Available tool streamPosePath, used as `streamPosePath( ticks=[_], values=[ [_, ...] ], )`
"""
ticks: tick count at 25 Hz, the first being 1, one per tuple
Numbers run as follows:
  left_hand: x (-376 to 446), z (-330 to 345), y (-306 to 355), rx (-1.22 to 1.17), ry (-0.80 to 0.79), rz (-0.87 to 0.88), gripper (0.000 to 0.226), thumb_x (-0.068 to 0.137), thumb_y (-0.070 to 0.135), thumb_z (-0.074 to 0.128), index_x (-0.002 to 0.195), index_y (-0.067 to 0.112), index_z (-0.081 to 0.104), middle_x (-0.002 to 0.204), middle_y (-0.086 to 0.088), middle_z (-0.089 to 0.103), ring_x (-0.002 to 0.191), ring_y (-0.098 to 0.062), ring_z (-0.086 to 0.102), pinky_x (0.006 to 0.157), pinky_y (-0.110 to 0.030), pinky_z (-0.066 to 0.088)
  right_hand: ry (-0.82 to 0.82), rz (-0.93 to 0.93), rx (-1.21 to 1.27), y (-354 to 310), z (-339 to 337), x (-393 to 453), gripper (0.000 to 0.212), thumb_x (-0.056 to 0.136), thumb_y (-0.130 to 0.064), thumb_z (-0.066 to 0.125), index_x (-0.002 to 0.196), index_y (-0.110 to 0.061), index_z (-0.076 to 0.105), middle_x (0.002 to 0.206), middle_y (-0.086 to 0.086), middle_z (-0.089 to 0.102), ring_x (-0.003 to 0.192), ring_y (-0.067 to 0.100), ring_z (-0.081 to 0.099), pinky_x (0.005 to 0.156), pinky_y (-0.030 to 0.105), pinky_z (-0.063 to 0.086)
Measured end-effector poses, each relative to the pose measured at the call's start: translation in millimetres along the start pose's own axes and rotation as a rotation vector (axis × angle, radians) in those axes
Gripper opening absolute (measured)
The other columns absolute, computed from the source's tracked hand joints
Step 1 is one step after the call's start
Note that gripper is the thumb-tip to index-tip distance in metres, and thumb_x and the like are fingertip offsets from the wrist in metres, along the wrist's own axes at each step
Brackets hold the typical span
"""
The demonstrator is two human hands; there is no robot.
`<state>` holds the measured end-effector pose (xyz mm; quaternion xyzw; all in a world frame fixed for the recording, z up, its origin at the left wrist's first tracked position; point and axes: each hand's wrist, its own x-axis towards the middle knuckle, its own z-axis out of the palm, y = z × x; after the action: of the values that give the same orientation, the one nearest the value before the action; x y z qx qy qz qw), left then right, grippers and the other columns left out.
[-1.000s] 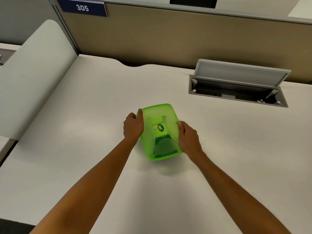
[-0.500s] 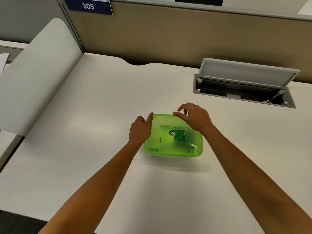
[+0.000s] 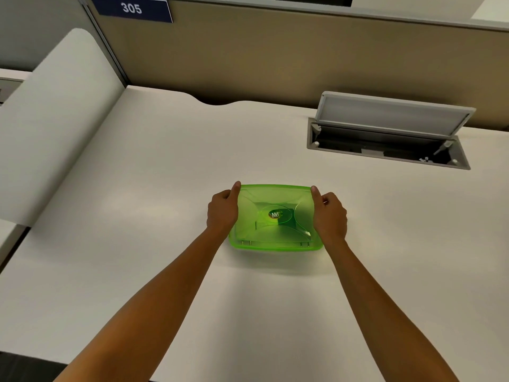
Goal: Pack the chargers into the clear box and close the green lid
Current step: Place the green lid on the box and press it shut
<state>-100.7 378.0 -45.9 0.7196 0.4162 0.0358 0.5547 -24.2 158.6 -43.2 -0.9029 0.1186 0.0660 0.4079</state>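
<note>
The left hand [image 3: 222, 210] and the right hand [image 3: 329, 213] each have their grip on a short side of the green lid [image 3: 275, 216], thumbs laid along its far corners and the remaining fingers curled down over the edges, so both hands are clamped on the lid from opposite sides. Half a second ago the right hand rested on the far right corner of the lid while the left held the left edge; a second ago the lid was turned with its long side running near to far. Now it sits square, long side left to right, with both hands matched on its ends. That suggests the lid has been seated over the clear box and the hands are pressing or checking the edges, so the closing step looks near its finish. The box itself is mostly hidden under the lid; only a pale rim shows along the near edge, and the chargers cannot be made out through the green plastic beyond a dark shape near the round sticker [image 3: 275, 214]. The closed box rests on the tabletop [image 3: 137, 202] between the hands, at the middle of the scene. Well apart, far right, an open cable hatch [image 3: 391, 133] is set into the tabletop.
</note>
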Motion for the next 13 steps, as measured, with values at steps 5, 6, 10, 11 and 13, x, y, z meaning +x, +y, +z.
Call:
streamPosePath(
  ticks=[5, 6, 10, 11, 13],
  values=[
    [-24.1, 5.4, -2.1, 0.202, 0.182, 0.164, 0.036, 0.098, 0.053, 0.046, 0.099, 0.017, 0.053, 0.096, -0.002, 0.062, 0.084, -0.026, 0.059, 0.070, -0.033, 0.038, 0.016, -0.372, -0.066, -1.2, -2.5, -22.4, 0.038, 0.100, -0.040, 0.046, 0.130, -0.018, 0.048, 0.127, 0.002, 0.054, 0.109, 0.027, 0.060, 0.079, 0.038, 0.051],
    [-30.2, 7.5, -4.8, 0.204, 0.152, 0.223, 0.034, 0.100, 0.048, 0.045, 0.115, 0.017, 0.051, 0.111, -0.004, 0.061, 0.094, -0.027, 0.060, 0.075, -0.033, 0.040, -0.044, -0.437, -0.081, 1.3, -0.8, -28.2, 0.045, 0.100, -0.039, 0.046, 0.140, -0.018, 0.043, 0.141, 0.002, 0.045, 0.123, 0.023, 0.054, 0.091, 0.038, 0.051],
    [-38.4, 7.8, -9.7, 0.148, 0.100, 0.291, 0.041, 0.103, 0.041, 0.043, 0.136, 0.018, 0.046, 0.131, -0.004, 0.057, 0.115, -0.023, 0.057, 0.090, -0.033, 0.042, -0.118, -0.450, -0.104, 6.0, 2.8, -36.9, 0.061, 0.099, -0.048, 0.043, 0.152, -0.021, 0.030, 0.161, -0.003, 0.026, 0.144, 0.017, 0.033, 0.110, 0.036, 0.038],
    [-39.0, 7.5, -10.2, 0.141, 0.115, 0.302, 0.039, 0.102, 0.040, 0.043, 0.134, 0.017, 0.050, 0.130, -0.003, 0.059, 0.115, -0.023, 0.057, 0.091, -0.034, 0.043, -0.115, -0.450, -0.103, 6.5, 2.4, -37.4, 0.062, 0.098, -0.049, 0.043, 0.152, -0.021, 0.030, 0.161, -0.004, 0.025, 0.144, 0.017, 0.034, 0.110, 0.036, 0.038],
    [-41.0, 7.9, -10.6, 0.141, 0.160, 0.318, 0.038, 0.102, 0.040, 0.043, 0.130, 0.017, 0.055, 0.128, -0.001, 0.062, 0.116, -0.023, 0.059, 0.093, -0.034, 0.045, -0.095, -0.458, -0.103, 6.1, 3.0, -37.5, 0.063, 0.097, -0.053, 0.041, 0.152, -0.022, 0.030, 0.161, -0.006, 0.026, 0.143, 0.016, 0.036, 0.110, 0.037, 0.040]
  ],
)
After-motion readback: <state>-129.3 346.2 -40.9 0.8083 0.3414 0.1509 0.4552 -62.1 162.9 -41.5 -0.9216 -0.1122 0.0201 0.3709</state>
